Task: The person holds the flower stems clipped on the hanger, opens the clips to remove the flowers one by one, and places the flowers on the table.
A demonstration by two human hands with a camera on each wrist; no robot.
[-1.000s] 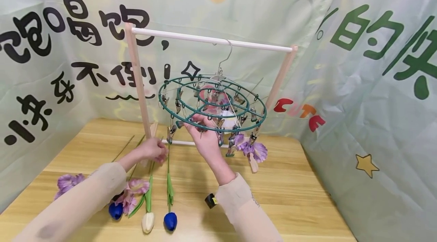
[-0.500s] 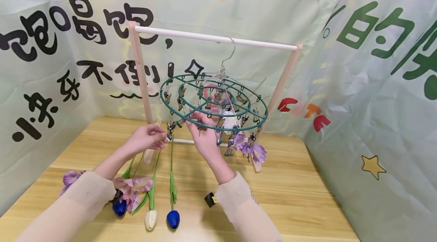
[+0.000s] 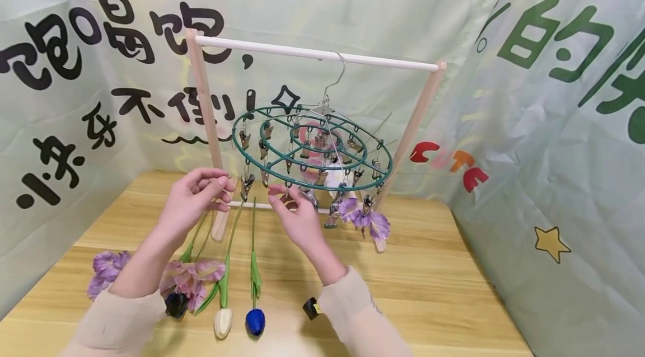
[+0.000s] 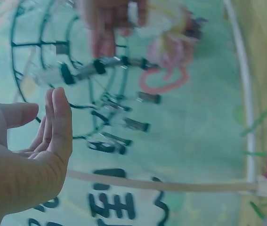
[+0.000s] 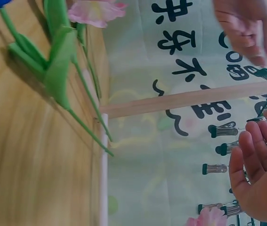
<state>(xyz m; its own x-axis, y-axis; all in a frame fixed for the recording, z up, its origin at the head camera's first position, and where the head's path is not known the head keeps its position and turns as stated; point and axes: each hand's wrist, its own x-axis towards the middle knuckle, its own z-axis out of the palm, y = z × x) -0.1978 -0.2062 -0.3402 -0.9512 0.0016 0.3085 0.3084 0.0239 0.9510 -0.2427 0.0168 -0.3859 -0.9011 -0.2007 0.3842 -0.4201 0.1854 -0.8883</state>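
Note:
A round green drying hanger (image 3: 302, 169) with several metal clips hangs by its hook from the white top bar. My left hand (image 3: 194, 200) is raised left of the hanger. In the left wrist view its thumb (image 4: 22, 115) stands apart from the loosely bent fingers, with nothing between them. Under the hanger's front rim is my right hand (image 3: 302, 217), fingers slightly bent, fingertips close to the dangling clips; no clip shows in its grasp. A hanging clip (image 3: 247, 186) lies between the two hands in the head view. A purple flower (image 3: 365, 217) hangs from the hanger's right side.
The wooden rack's left post (image 3: 206, 105) stands beside my left hand. On the table (image 3: 428, 290) lie a white tulip (image 3: 223, 323), a blue tulip (image 3: 255, 322), pink flowers (image 3: 188, 278), a purple flower (image 3: 108, 273) and a small black object (image 3: 311, 308). Printed cloth hangs behind.
The left hand rises from beside the rack's base, then draws back left. My right hand lowers away from the hanger rim, and the clip it was holding now hangs straight down.

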